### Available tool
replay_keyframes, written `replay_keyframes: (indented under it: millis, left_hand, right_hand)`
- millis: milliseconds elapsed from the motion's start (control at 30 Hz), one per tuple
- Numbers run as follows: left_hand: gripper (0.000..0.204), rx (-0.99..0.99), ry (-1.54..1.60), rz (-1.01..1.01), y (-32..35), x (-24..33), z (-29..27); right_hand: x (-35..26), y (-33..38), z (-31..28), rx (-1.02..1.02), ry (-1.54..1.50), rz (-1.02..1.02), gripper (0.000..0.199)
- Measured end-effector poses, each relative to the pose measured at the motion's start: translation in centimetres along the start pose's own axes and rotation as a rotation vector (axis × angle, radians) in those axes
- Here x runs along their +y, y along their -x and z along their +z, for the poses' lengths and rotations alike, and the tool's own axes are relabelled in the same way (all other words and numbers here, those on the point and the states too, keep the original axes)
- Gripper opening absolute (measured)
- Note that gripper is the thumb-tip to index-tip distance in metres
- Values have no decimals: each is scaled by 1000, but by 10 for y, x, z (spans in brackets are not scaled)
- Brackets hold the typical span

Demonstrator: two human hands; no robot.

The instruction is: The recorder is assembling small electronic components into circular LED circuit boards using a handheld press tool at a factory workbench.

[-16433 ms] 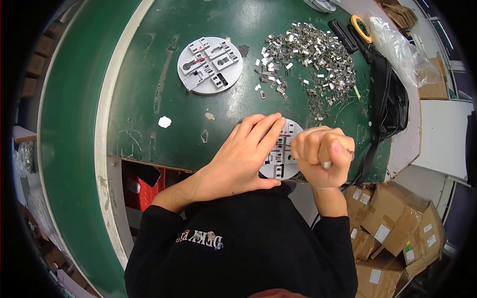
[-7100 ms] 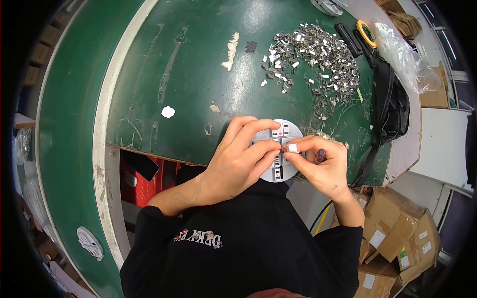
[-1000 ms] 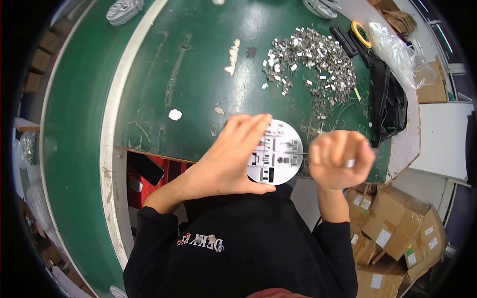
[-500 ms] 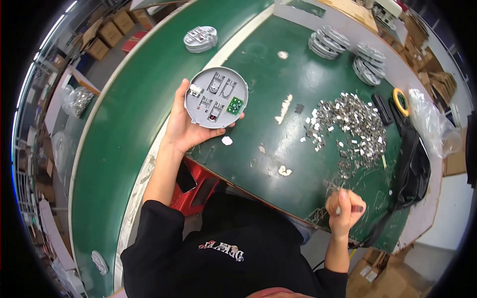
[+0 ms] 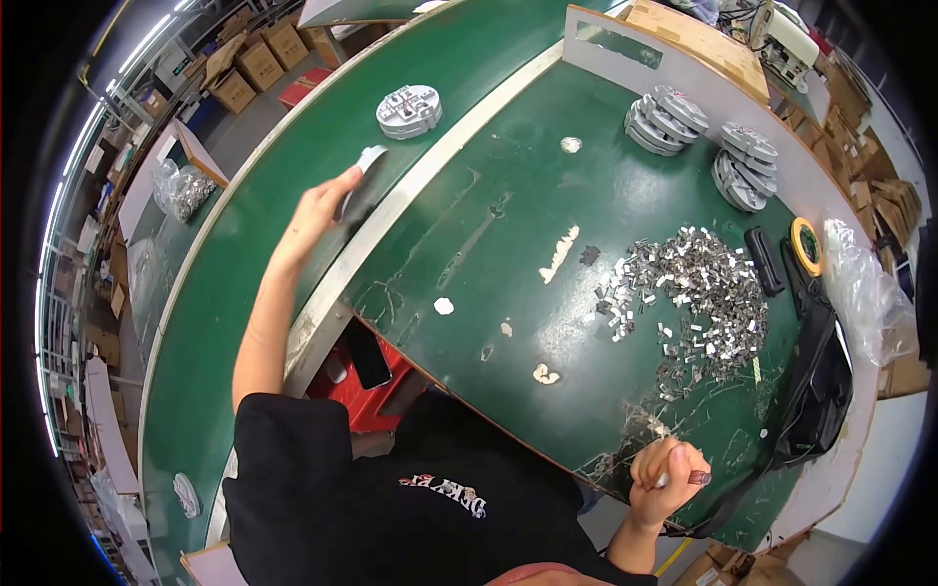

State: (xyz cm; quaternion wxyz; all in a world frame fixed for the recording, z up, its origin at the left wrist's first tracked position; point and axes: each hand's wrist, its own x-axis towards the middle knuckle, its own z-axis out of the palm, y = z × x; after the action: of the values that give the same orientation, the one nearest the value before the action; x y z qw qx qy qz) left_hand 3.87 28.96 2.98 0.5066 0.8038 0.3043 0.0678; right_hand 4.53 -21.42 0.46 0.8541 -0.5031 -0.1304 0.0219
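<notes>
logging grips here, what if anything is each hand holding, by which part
Left hand: a grey plate, gripped at its edge, though blur hides the exact contact. Right hand: wrapped around a brownish handle, one end showing.

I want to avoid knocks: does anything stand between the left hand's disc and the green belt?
Nothing visible stands between the blurred grey disc, nearly edge-on in the left hand, and the green belt. A round grey unit sits on the belt just beyond the disc.

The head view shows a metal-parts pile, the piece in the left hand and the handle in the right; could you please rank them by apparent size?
1. Metal-parts pile
2. Blurred piece
3. Handle, partly hidden
</notes>
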Motion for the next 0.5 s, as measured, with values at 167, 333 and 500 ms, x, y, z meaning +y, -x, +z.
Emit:
replay_keyframes:
  millis: [167, 333, 500]
  left_hand:
    - [92, 440, -955, -76, -47, -17, -8]
    - [105, 579, -877, 375, -131, 2, 31]
    - [107, 363, -856, 134, -183, 25, 40]
  right_hand:
    - [1, -5, 1, -54, 43, -20, 32]
    - [1, -3, 0, -116, 100, -24, 30]
    - [-7, -9, 1, 37, -207, 197, 27]
